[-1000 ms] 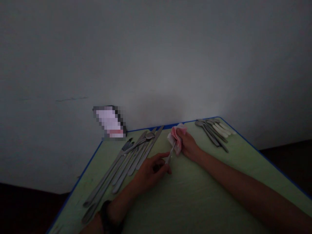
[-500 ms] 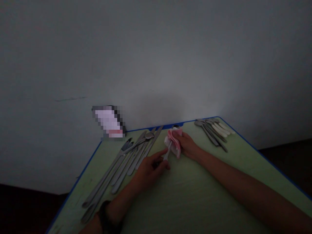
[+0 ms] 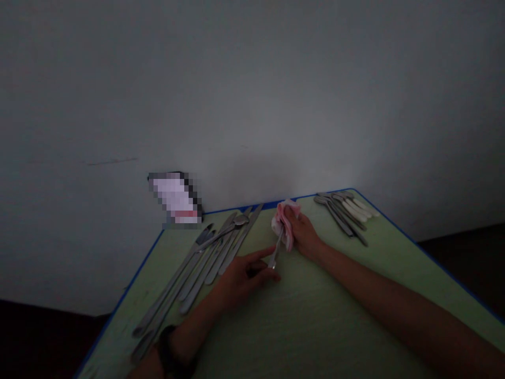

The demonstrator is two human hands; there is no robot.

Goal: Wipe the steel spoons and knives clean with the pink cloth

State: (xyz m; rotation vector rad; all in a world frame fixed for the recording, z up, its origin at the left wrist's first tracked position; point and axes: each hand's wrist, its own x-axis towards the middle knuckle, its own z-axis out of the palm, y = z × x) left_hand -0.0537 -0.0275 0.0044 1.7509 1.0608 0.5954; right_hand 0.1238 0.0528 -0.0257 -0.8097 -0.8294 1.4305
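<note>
My left hand point(image 3: 248, 273) pinches the handle end of a metal spoon point(image 3: 275, 255) between thumb and fingers. A pink and white cloth point(image 3: 287, 221) is wrapped around the spoon's far part, and my right hand point(image 3: 303, 231) grips the cloth there. The cloth now hides the spoon's bowl. Just left of my left hand, several metal knives point(image 3: 197, 276) lie side by side on the green table, with another spoon point(image 3: 239, 220) lying across them.
On the right of the green table point(image 3: 315, 321) lies a group of spoons point(image 3: 335, 213), some with white handles point(image 3: 357, 209). A blurred-out phone point(image 3: 177, 197) leans against the wall point(image 3: 252, 95) at the back left. Blue edging runs round the tabletop.
My right hand and the cloth have shifted slightly up and right along the spoon, covering the bowl that showed beyond the cloth before. The cutlery on the table has stayed put.
</note>
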